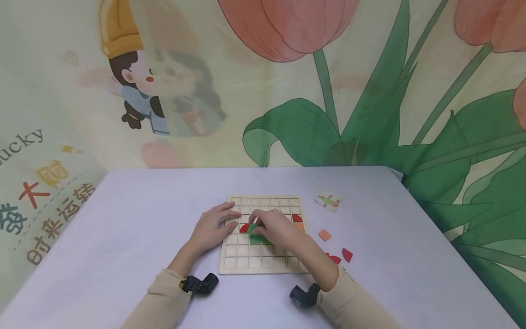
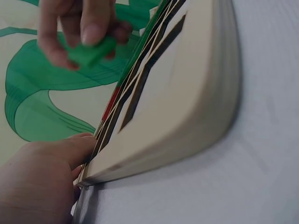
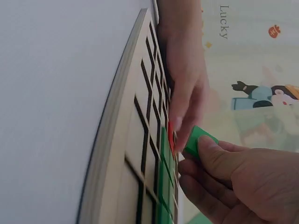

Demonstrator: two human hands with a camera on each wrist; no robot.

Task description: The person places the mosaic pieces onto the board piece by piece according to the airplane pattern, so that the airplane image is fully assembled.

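Note:
A wooden grid board [image 1: 230, 263] lies on the table. The left hand [image 1: 211, 230] rests on its left edge, thumb and fingers reaching over the rim. Between thumb and fingers of the right hand [image 1: 279, 227] is a green square tile [image 3: 192, 140], pinched and held above the board in the right wrist view. Green tiles [image 1: 258, 240] sit in cells below that hand, partly hidden by it. One red quarter-round tile [image 1: 244, 228] is set left of them. Near the board's right edge are another red tile [image 1: 297, 218] and an orange square tile [image 1: 300, 226].
Right of the board lie a loose orange tile [image 1: 324, 235] and a few red quarter-round tiles [image 1: 347, 254], some partly covered by the right forearm. A card with a coloured pattern [image 1: 329, 201] lies farther back. Behind the table hangs a printed tulip cloth [image 1: 300, 132].

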